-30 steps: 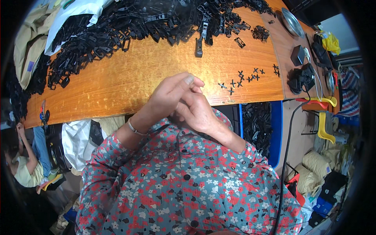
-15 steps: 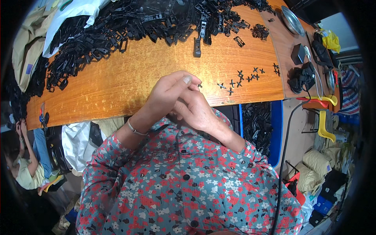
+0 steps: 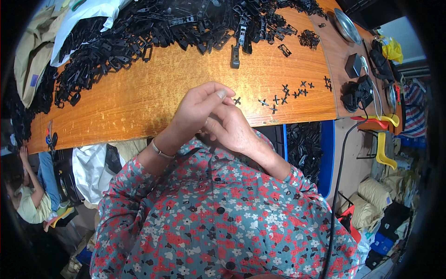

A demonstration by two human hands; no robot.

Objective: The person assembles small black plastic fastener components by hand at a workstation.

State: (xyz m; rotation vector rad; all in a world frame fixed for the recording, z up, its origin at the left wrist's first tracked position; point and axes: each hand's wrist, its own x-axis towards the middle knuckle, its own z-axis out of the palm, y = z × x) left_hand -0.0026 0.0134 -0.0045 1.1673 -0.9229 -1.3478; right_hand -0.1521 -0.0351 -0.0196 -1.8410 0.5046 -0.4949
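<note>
Near the table's front edge my hands are together, the left one lying over the fingers of the right. My left hand (image 3: 197, 111) is closed, its thumb pressed along the curled fingers; whatever may be inside is hidden. My right hand (image 3: 234, 130) is bent in under it with fingers curled, mostly covered by the left. Just right of my left fingertips a small black cross-shaped piece (image 3: 237, 101) lies on the wooden table (image 3: 139, 100). Several more black crosses (image 3: 285, 88) are scattered farther right. Beyond my hands lies a black clip-like part (image 3: 235, 58).
A big heap of black plastic parts (image 3: 172, 28) covers the table's far side. Below the front edge at right stands a blue crate (image 3: 329, 153) of black parts. A metal bowl (image 3: 347, 25) and black cable (image 3: 341, 172) are at right. Another person (image 3: 35, 200) sits far left.
My hands stay together at nearly the same spot, shifted very slightly. The small cross by my left fingertips now shows more fully. At far left, the other person's arms have moved.
</note>
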